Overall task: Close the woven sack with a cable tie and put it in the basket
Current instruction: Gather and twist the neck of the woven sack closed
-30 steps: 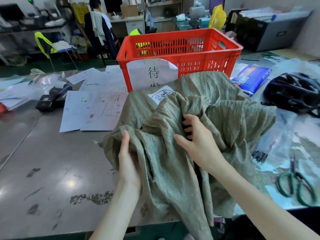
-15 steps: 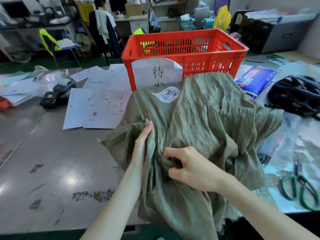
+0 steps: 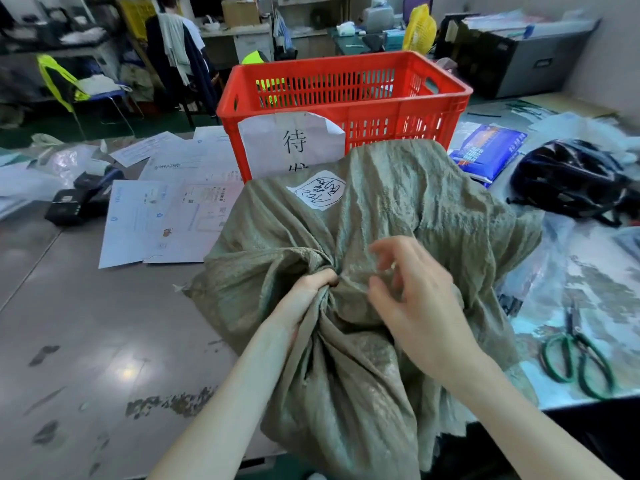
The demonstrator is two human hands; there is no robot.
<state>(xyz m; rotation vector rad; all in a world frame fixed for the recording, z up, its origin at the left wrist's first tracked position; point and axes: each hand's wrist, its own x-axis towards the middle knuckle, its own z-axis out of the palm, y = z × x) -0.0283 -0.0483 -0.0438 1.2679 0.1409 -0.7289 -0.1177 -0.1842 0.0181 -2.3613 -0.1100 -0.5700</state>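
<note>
An olive-green woven sack (image 3: 433, 209) lies on the grey table in front of me, with a white handwritten label on top, and its mouth end hangs over the near edge. My left hand (image 3: 308, 292) is clenched on the gathered neck of the sack. My right hand (image 3: 412, 296) hovers just right of the neck, fingers spread and blurred, holding nothing. The red plastic basket (image 3: 446, 109) stands right behind the sack with a paper sign taped to its front. No cable tie is visible.
Green-handled scissors (image 3: 575, 358) lie at the right near the table edge. A black helmet (image 3: 571, 178) and a blue packet (image 3: 488, 154) sit at right. Papers (image 3: 156, 220) and a black device (image 3: 79, 199) lie at left. A person sits beyond the table.
My left hand has gone from flat against the fabric to a fist around the bunched neck. My right hand has let go of the fabric and opened beside it.
</note>
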